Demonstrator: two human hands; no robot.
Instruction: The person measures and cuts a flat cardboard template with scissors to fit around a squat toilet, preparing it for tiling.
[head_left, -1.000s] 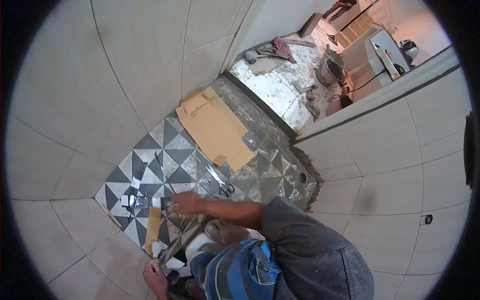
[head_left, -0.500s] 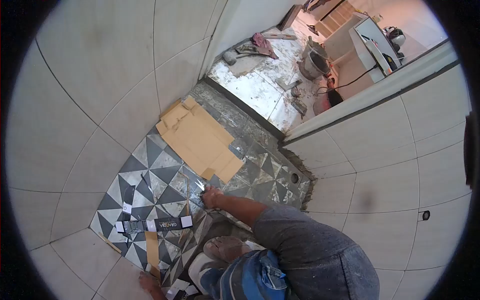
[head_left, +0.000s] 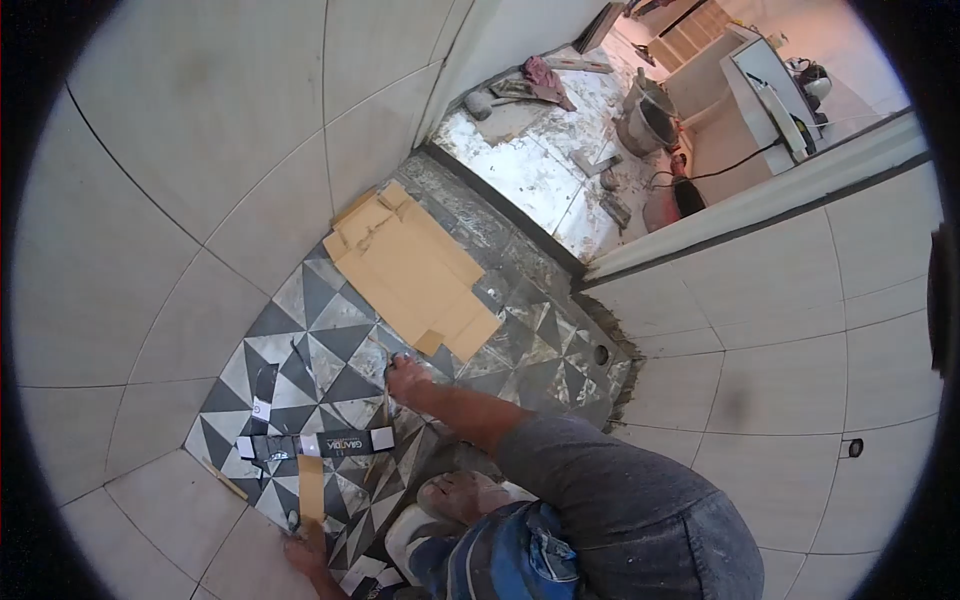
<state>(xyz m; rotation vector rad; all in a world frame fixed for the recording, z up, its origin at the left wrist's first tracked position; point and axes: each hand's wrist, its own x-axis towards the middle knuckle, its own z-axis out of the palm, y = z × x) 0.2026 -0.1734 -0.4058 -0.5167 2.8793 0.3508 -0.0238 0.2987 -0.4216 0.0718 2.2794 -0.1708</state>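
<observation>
My right hand [head_left: 407, 381] reaches down to the patterned grey and white floor tiles [head_left: 340, 312], fingers curled together beside a thin tan strip [head_left: 387, 405]. What those fingers hold, if anything, I cannot tell. At the lower left, my left hand [head_left: 303, 549] is low by the floor, closed at the near end of a narrow cardboard strip [head_left: 311, 488]. A small pale piece shows by its fingertips. Between the hands lies a black-and-white printed box strip [head_left: 347, 443], with a dark piece [head_left: 264, 390] beyond it.
A large flattened cardboard sheet [head_left: 415, 275] lies in front of the doorway sill [head_left: 510, 215]. A round drain hole [head_left: 601, 355] is by the right wall. Beyond the sill are a bucket [head_left: 650, 118], a pink cloth [head_left: 543, 78] and scattered tools. Tiled walls stand on both sides.
My right hand has shifted slightly left, close to the thin tan strip; the bright, shiny spot at its fingertips no longer shows. The whole view has shifted a little.
</observation>
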